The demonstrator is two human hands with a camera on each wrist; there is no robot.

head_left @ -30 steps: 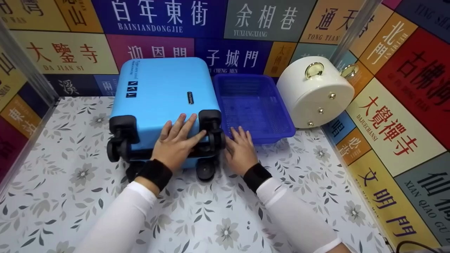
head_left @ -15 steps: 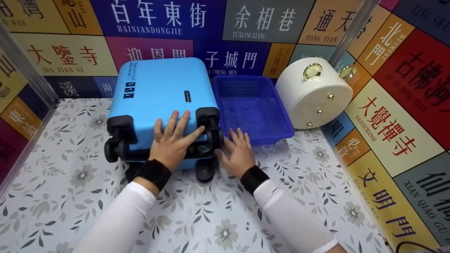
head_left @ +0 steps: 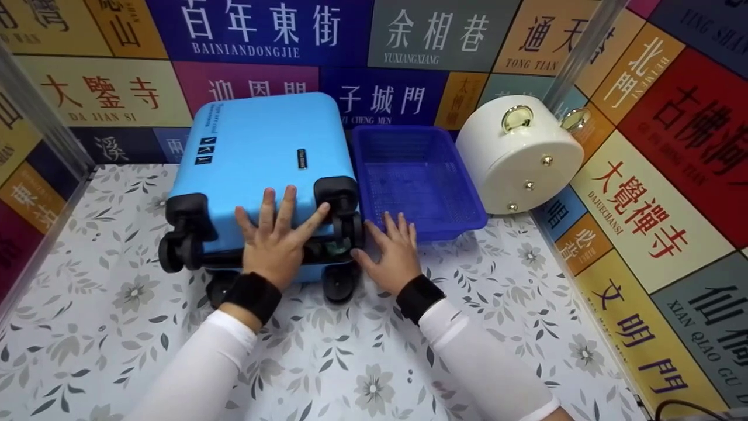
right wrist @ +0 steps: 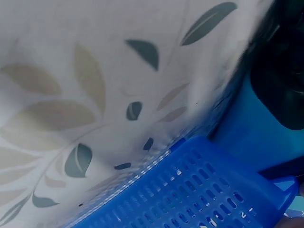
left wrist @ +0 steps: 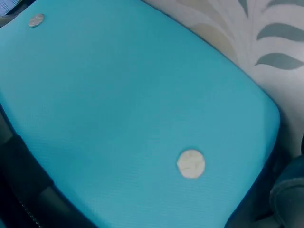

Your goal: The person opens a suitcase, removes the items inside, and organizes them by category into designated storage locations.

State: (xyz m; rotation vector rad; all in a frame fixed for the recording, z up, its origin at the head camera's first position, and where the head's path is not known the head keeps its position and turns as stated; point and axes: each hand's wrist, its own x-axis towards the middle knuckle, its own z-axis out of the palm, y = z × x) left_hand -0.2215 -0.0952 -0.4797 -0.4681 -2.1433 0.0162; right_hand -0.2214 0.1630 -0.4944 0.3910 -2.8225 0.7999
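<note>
A light blue suitcase (head_left: 263, 140) with black wheels lies on its side in the head view. My left hand (head_left: 273, 245) presses its spread, straight fingers on the suitcase's near end, between two wheels. Along that end runs a dark gap between the upper and lower shells, with something greenish inside. The suitcase's blue surface (left wrist: 128, 104) fills most of the left wrist view. My right hand (head_left: 392, 257) has its fingers extended beside the right-hand wheels, at the near corner of a blue plastic basket (head_left: 479, 219). Whether its fingertips touch the basket is unclear.
Right of the basket stands a white rounded case (head_left: 497, 158) with gold rings and studs. A leaf-patterned cloth (head_left: 374, 374) covers the table. Panels with printed characters (head_left: 438, 35) form walls behind and at both sides. A dark cable (head_left: 689, 403) lies at lower right.
The suitcase's upper shell has shifted left and its near-end gap shows more. My left hand has moved left with it. The right hand has shifted slightly left, its thumb now spread farther out.
</note>
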